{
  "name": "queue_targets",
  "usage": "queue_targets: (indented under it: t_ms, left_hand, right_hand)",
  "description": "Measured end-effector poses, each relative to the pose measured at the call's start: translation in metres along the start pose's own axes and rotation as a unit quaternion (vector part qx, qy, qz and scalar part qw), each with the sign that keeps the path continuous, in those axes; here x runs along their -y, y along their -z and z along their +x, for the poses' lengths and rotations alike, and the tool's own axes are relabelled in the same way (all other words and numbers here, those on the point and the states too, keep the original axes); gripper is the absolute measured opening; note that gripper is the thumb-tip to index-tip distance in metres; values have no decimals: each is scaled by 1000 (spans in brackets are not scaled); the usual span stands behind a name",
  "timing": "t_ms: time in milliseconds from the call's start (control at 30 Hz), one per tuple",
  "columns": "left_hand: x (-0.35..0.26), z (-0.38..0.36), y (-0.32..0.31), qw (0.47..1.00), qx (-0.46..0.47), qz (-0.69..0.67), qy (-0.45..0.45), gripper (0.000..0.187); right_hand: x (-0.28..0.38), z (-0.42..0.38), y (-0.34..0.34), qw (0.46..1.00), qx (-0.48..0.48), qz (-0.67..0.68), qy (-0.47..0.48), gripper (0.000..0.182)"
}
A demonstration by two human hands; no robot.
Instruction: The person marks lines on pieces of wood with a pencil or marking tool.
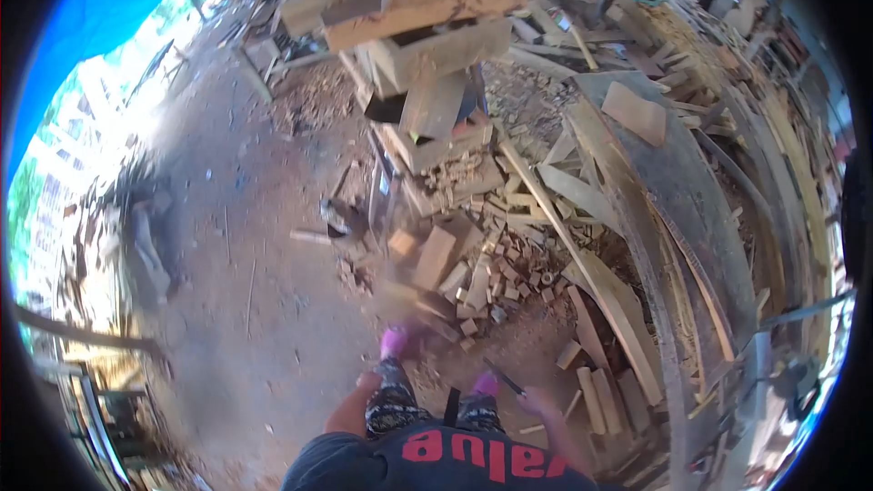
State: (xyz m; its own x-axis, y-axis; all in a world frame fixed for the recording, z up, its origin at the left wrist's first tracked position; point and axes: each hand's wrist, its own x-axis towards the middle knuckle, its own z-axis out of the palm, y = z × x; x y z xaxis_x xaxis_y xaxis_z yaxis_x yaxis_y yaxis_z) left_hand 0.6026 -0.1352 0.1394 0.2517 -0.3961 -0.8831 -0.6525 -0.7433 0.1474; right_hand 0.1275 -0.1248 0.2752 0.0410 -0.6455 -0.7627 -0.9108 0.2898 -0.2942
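Note:
My left hand (369, 382) is beside my left thigh, over the patterned trousers (393, 407), its fingers too small and blurred to read. My right hand (538, 402) is closed on a long, dark, narrow tool (506, 378) that points forward and left, past my right pink shoe (486, 385). Just ahead of my left pink shoe (393, 342) is a motion-blurred piece of wood (416, 300). Beyond it, larger wooden blocks (435, 257) lie beside a heap of small wood offcuts (509, 277).
A stack of thick boards (427, 23) rises in front of me. Long planks (627, 309) and a broad dark sheet (677, 164) slope along the right. Short boards (605, 400) lie by my right side. Bare dirt floor (241, 245) stretches left, toward piled wood scraps (91, 264).

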Motion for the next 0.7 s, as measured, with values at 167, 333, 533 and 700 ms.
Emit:
queue_targets:
  t_ms: [167, 333, 533, 700]
  left_hand:
    - [-31, 100, 82, 989, 66, 26, -132, 41]
    - [-114, 100, 185, 983, 83, -57, -154, 26]
    - [-169, 174, 259, 786, -190, 448, -381, 21]
    - [-151, 234, 237, 715, -186, 286, -611, 29]
  right_hand:
    - [49, 31, -71, 991, 53, 83, -95, 45]
    - [202, 98, -183, 983, -110, 142, -34, 45]
    - [236, 134, -157, 940, -289, 174, 49, 45]
    - [221, 35, -252, 948, -246, 202, 6, 44]
